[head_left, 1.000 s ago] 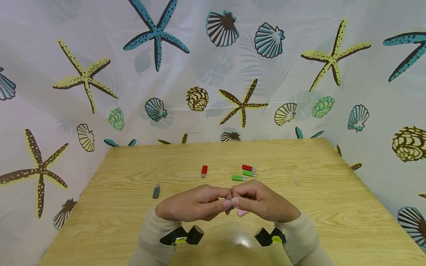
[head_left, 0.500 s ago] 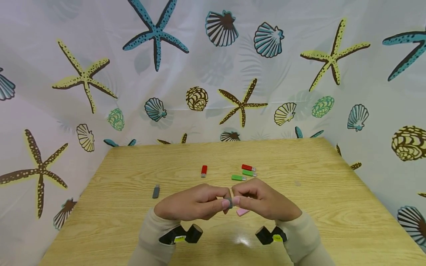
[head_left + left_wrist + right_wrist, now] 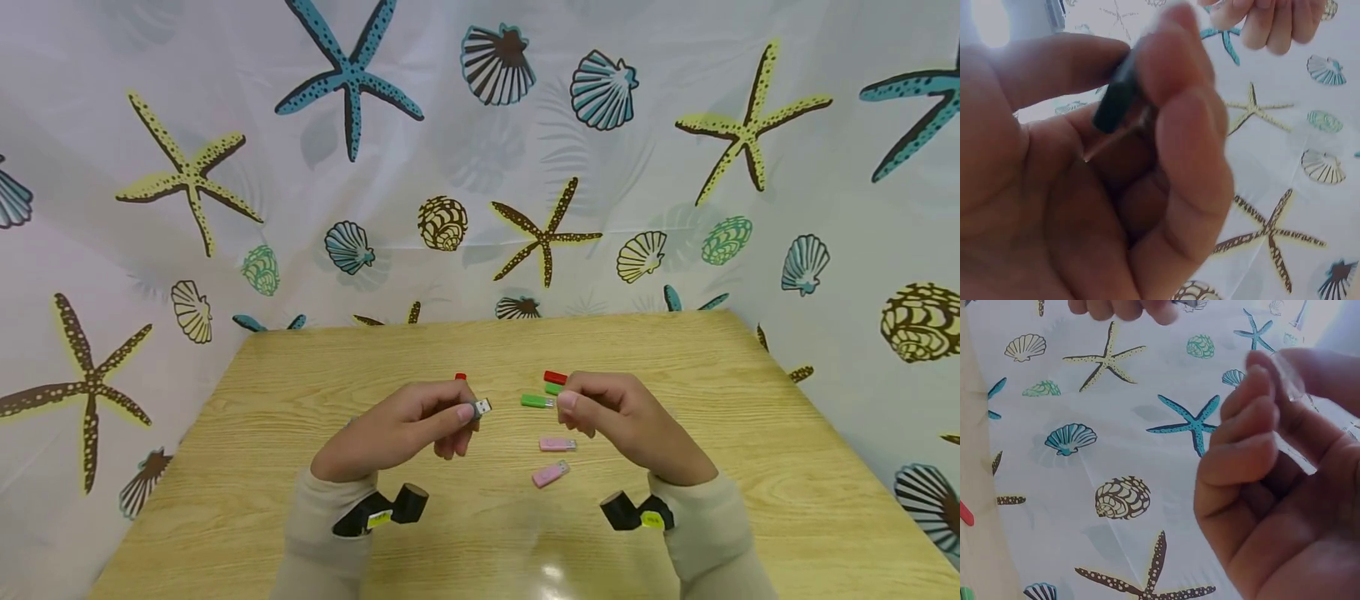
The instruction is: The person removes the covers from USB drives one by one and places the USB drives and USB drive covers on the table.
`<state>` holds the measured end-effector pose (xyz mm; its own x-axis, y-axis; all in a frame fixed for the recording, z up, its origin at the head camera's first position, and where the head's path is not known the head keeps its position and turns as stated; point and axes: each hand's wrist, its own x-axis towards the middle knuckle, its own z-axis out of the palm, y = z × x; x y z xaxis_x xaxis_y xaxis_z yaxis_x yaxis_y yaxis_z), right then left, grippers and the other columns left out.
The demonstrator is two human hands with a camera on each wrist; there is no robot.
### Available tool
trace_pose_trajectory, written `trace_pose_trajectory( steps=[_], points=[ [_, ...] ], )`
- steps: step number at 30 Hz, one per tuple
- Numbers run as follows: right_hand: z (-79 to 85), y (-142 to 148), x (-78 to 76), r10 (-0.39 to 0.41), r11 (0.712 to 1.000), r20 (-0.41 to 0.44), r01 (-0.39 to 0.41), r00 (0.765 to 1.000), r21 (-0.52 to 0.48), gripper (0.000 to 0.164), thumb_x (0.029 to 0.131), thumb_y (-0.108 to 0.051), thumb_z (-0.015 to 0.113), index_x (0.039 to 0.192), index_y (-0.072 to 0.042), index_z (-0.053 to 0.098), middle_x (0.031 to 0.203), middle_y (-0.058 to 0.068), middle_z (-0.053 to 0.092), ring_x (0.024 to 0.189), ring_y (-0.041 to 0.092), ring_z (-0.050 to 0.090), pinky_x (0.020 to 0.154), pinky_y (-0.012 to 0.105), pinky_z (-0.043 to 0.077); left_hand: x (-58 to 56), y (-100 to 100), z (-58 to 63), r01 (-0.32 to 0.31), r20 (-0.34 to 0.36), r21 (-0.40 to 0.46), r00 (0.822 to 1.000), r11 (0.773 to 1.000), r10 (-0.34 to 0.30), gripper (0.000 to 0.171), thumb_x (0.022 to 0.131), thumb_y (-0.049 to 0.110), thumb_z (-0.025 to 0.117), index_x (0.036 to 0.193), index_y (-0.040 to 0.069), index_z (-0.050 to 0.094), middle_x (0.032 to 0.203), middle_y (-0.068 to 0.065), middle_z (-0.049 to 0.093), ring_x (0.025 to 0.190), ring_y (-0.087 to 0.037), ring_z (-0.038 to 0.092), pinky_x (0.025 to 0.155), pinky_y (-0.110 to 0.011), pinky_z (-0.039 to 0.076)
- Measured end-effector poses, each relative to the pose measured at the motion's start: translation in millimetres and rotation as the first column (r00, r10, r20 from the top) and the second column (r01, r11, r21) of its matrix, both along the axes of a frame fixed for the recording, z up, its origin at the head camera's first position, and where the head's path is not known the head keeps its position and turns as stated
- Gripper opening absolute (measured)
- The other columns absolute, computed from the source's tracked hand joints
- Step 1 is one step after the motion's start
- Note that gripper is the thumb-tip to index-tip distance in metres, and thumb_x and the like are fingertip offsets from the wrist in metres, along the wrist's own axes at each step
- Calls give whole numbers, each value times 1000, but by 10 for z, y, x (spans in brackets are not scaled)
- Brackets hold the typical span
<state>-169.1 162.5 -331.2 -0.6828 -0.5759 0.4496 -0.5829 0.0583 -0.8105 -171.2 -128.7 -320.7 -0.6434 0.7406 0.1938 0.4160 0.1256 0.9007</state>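
My left hand (image 3: pixel 408 429) pinches a grey USB stick (image 3: pixel 480 408) between thumb and forefinger, its bare metal plug pointing right. Seen from the left wrist, the USB stick (image 3: pixel 1116 100) looks dark, its body sticking out below the thumb tip. My right hand (image 3: pixel 626 421) is apart from it on the right, fingers curled. In the right wrist view a small clear plastic cap (image 3: pixel 1288 375) sits between the right thumb and forefinger. Two pink USB sticks lie on the wooden table (image 3: pixel 480 542) between the hands, one level (image 3: pixel 557 444), the other slanted (image 3: pixel 551 473).
A green USB stick (image 3: pixel 536 401) lies just left of the right hand. Behind it are another green stick (image 3: pixel 553 389) and a red stick (image 3: pixel 555 377), partly covered. Another red stick (image 3: pixel 461 377) shows above the left hand. A patterned curtain (image 3: pixel 480 167) surrounds the table.
The hands, together before, have moved apart and slightly forward, the left one leftward with the USB stick, the right one rightward with the cap. The stick's plug and both pink sticks now show.
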Motion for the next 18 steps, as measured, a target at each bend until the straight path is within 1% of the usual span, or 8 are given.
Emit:
trace_pose_trajectory(
  steps=[3, 6, 8, 9, 11, 14, 16, 18],
  points=[
    [17, 44, -11, -82, 996, 48, 80, 995, 45, 21, 101, -4, 48, 91, -10, 66, 75, 5, 56, 63, 18, 50, 57, 31, 46, -35, -85, -6, -106, -45, -35, 994, 994, 104, 20, 103, 16, 47, 96, 5, 61, 84, -9, 58, 72, -19, 53, 64, -28, 49],
    [29, 85, -28, -138, 989, 79, 133, 987, 68, 18, 100, -9, 51, 98, -10, 69, 76, 7, 56, 65, 19, 51, 59, 29, 47, -71, -166, -18, -176, -69, -53, 983, 983, 172, 20, 102, 20, 50, 96, 9, 64, 88, -6, 57, 79, -18, 53, 65, -30, 50],
    [31, 112, -37, -174, 983, 93, 167, 980, 78, 17, 99, -11, 54, 100, -10, 70, 75, 8, 55, 64, 20, 50, 57, 28, 45, -92, -212, -27, -205, -71, -56, 977, 977, 201, 19, 101, 23, 51, 97, 12, 66, 90, -4, 57, 81, -19, 54, 65, -32, 51],
    [30, 126, -42, -189, 980, 103, 181, 977, 79, 16, 99, -12, 55, 100, -10, 71, 74, 8, 54, 65, 20, 50, 58, 29, 45, -103, -232, -32, -217, -72, -58, 975, 975, 212, 19, 101, 25, 52, 97, 13, 67, 93, -3, 59, 81, -19, 55, 66, -33, 52],
    [29, 148, -50, -231, 972, 125, 221, 965, 85, 15, 97, -15, 58, 101, -9, 71, 74, 9, 54, 62, 19, 49, 54, 28, 42, -122, -270, -41, -242, -63, -67, 969, 968, 238, 19, 100, 28, 54, 100, 15, 69, 97, -1, 62, 80, -21, 56, 66, -36, 53],
    [19, 171, -65, -288, 957, 177, 277, 941, 84, 18, 95, -20, 62, 105, -6, 69, 77, 8, 59, 61, 17, 51, 55, 26, 45, -146, -322, -45, -282, -38, -78, 959, 956, 280, 20, 98, 30, 57, 105, 17, 71, 105, -1, 66, 78, -22, 59, 67, -40, 53],
    [12, 180, -77, -317, 948, 195, 307, 928, 81, 22, 93, -21, 64, 107, -3, 64, 79, 7, 63, 59, 17, 52, 54, 27, 48, -163, -353, -47, -303, -19, -81, 953, 949, 303, 21, 96, 29, 59, 106, 15, 70, 103, -4, 66, 79, -23, 59, 68, -42, 54],
    [1, 192, -91, -337, 941, 204, 329, 919, 75, 25, 93, -21, 65, 106, -1, 60, 81, 6, 65, 61, 18, 55, 58, 29, 52, -179, -384, -51, -324, -10, -84, 946, 942, 325, 22, 95, 27, 61, 108, 11, 69, 101, -6, 65, 80, -23, 60, 67, -40, 54]
  ],
)
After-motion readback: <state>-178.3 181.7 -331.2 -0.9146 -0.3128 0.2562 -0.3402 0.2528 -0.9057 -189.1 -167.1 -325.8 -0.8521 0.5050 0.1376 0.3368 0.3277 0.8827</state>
